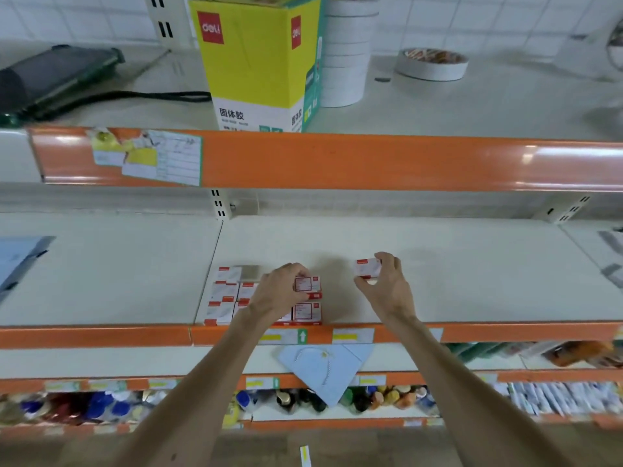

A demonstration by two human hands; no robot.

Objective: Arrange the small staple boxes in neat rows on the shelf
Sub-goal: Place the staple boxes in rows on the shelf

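Two bare forearms reach up from the lower edge toward the middle shelf (472,281), a flat off-white metal board. Its glossy orange front strip (522,332) carries small yellow-and-white price tags. Near the shelf's front edge the staple boxes (222,299) lie flat in a tight block of rows. They are small rectangular cardboard packs, white with red bands.

The left hand (279,293) rests over the block's right side, its fingers (298,271) curled down around the back-right box (307,284). Just to the right, apart from the block, the right hand (384,284) pinches a single box (367,267) between thumb and curled fingers. Whether that box touches the shelf I cannot tell.

On the shelf above stand a tall yellow carton (259,62), a stack of white tape rolls (347,52) and one loose roll (431,64), against a white tiled wall (472,15). Below, a pale blue envelope (323,369) hangs over a shelf edge above blurred bottles (371,399).
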